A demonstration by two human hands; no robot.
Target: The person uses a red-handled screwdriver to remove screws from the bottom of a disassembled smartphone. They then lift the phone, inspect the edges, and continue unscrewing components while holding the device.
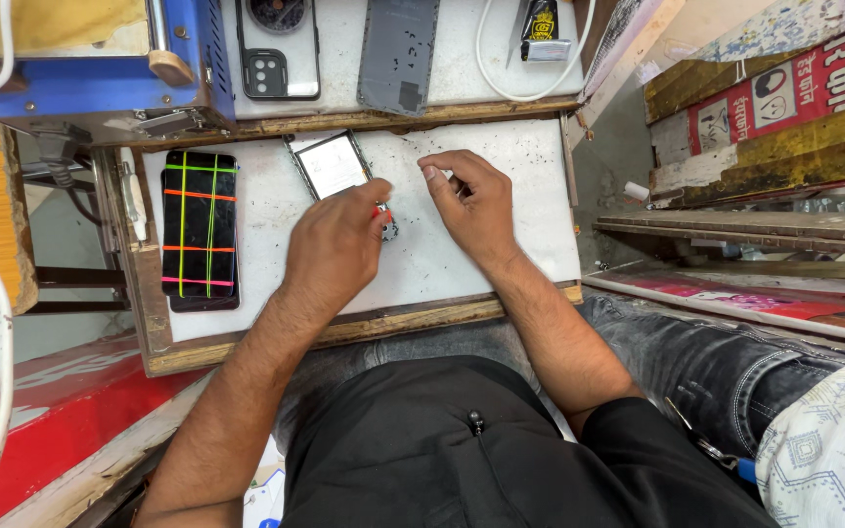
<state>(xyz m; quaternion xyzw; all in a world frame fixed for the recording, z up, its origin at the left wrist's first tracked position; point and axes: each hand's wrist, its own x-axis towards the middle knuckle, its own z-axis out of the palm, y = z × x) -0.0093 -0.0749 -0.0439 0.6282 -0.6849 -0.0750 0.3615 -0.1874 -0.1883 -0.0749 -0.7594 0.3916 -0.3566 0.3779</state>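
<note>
A small red-tipped tool is pinched in the left hand just below the slanted phone frame on the counter — the right hand, loosely curled with nothing seen in its grip, is rested to its right.

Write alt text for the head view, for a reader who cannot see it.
A person's left hand holds a small red-tipped tool beside an opened phone on a white worktop; the right hand rests nearby. A phone with coloured screen lines lies at left.
</note>
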